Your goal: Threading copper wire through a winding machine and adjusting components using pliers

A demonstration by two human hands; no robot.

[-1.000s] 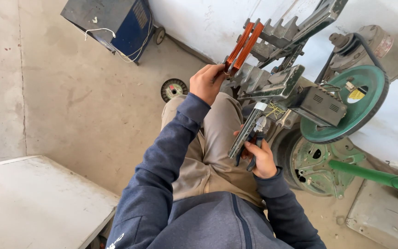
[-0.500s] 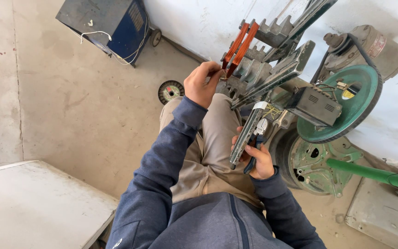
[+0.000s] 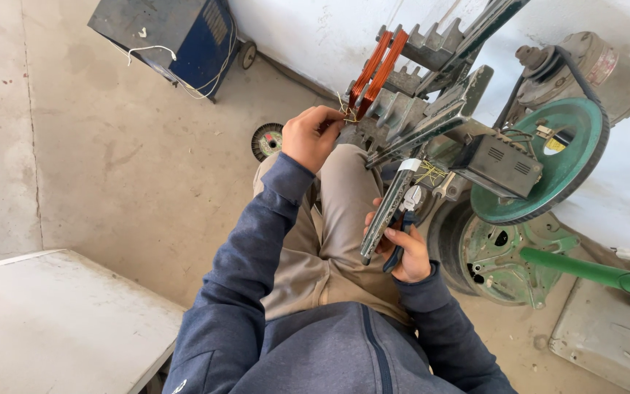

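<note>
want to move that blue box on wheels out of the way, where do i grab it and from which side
Probably by the top edge of the blue wheeled box, coming from the open floor side: its far side sits close to the white wall. No handle shows in this view. A loose white cord lies across the top and hangs down its side, so grip clear of that.

Left hand fingers curl out of sight; green lever runs off the right edge; pliers partly covered.
</note>
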